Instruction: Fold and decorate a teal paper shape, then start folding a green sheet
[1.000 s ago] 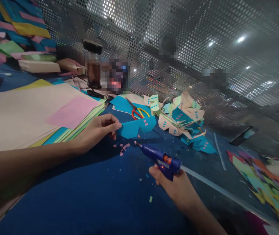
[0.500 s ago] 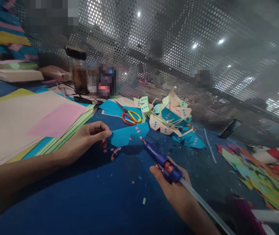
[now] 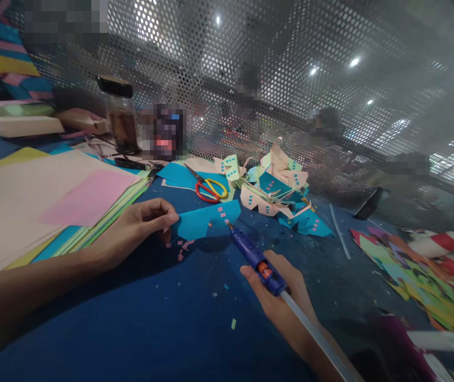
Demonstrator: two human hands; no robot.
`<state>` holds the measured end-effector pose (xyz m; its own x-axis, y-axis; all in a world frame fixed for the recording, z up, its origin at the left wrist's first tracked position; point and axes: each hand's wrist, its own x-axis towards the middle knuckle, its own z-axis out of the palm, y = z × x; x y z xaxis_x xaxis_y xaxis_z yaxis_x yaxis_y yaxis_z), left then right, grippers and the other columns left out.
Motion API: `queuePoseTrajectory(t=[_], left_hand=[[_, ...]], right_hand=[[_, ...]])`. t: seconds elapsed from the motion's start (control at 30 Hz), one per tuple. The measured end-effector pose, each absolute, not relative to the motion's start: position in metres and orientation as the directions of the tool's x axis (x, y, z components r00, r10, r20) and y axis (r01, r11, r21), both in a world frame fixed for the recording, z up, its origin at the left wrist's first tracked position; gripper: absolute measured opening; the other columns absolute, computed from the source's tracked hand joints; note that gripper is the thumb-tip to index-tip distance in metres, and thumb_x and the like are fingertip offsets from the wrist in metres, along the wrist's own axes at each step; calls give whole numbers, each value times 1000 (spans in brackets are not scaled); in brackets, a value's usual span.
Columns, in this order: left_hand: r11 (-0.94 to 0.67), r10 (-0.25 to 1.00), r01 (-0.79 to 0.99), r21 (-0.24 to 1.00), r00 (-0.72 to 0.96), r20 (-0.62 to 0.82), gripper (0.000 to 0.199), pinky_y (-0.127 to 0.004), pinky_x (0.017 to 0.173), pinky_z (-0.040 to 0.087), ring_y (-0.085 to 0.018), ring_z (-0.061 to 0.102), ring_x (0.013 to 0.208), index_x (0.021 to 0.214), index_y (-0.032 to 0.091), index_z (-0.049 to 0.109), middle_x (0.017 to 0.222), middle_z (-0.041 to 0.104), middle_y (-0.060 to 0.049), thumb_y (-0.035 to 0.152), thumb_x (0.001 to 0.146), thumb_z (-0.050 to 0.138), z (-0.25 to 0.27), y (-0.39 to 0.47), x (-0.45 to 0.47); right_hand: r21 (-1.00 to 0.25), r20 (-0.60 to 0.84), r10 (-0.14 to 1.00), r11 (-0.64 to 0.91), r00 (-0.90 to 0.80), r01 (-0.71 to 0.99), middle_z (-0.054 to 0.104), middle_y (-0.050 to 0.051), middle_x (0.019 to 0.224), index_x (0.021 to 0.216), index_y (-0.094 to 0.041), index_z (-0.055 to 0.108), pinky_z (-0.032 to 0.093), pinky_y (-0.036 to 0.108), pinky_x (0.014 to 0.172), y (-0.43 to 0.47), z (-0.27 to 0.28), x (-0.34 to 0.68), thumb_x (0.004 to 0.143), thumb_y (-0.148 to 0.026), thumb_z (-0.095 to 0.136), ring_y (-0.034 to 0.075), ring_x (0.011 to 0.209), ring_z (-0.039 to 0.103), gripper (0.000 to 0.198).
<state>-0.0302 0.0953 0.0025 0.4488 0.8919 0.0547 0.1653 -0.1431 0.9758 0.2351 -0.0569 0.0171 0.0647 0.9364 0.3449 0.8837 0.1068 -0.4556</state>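
My left hand pinches the left end of a blue paper cutout between thumb and fingers, just above the table. Small pink paper squares sit in a row near the cutout's right end. My right hand is wrapped round a dark blue glue gun, from whose back a long clear glue stick sticks out. The gun's nozzle points at the lowest pink square and appears to touch it. Loose pink squares lie on the table below the cutout.
Red-and-yellow-handled scissors lie behind the cutout, beside a pile of decorated paper pieces. Stacked coloured paper covers the left. A jar stands at the back before a perforated metal screen. Paper scraps lie at right.
The whole view has shifted slightly. The glue gun has turned a little in my right hand, its rear end now further left. Its nozzle stays by the pink squares; my left hand keeps its hold.
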Motion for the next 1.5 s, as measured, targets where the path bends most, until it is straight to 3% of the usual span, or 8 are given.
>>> queuePoseTrajectory(t=[0.17, 0.4, 0.57, 0.73, 1.3, 1.5], left_hand=[[-132, 891, 145, 981, 451, 53, 23, -23, 64, 46, -12, 61, 61, 85, 22, 61, 65, 65, 5, 44, 91, 67, 1, 96, -31], [-151, 896, 162, 975, 439, 65, 24, -24, 64, 45, -13, 60, 62, 84, 22, 61, 64, 64, 4, 44, 90, 66, 4, 95, -30], [-157, 903, 201, 967, 425, 58, 25, -26, 62, 42, -14, 57, 60, 82, 20, 61, 61, 60, 4, 44, 89, 65, 13, 93, -29], [-157, 913, 204, 966, 403, 63, 25, -25, 57, 36, -12, 51, 57, 79, 19, 60, 59, 55, 5, 41, 88, 67, 16, 94, -29], [-167, 905, 249, 954, 422, 49, 24, -25, 57, 35, -12, 52, 57, 80, 19, 62, 59, 56, 5, 41, 89, 65, 15, 95, -29], [-179, 896, 222, 959, 439, 65, 25, -25, 56, 36, -11, 52, 56, 79, 20, 62, 61, 58, 4, 43, 88, 67, 12, 97, -31]], right_hand=[[-408, 357, 934, 142, 15, 902, 61, 2, 74, 76, -22, 51, 39, 28, 64, -57, 15, 240, 95, -37, 59, 20, 74, 58, 25], [-291, 417, 892, 314, -176, 904, 63, 3, 82, 88, -22, 55, 40, 32, 71, -55, 16, 255, 91, -23, 59, 21, 78, 57, 5], [-203, 457, 834, 436, -309, 877, 62, 3, 81, 90, -21, 54, 42, 37, 81, -54, 28, 259, 95, -20, 45, 20, 76, 57, 11], [-97, 405, 805, 509, -433, 855, 64, 4, 83, 96, -19, 56, 42, 40, 89, -54, 34, 262, 92, -13, 48, 21, 78, 59, 11], [21, 319, 820, 496, -476, 868, 65, 4, 83, 95, -16, 61, 40, 42, 93, -55, 37, 262, 89, -9, 52, 21, 77, 60, 13], [67, 305, 820, 488, -483, 870, 65, 4, 81, 93, -17, 62, 38, 41, 94, -56, 40, 261, 95, -9, 45, 21, 78, 60, 19]])
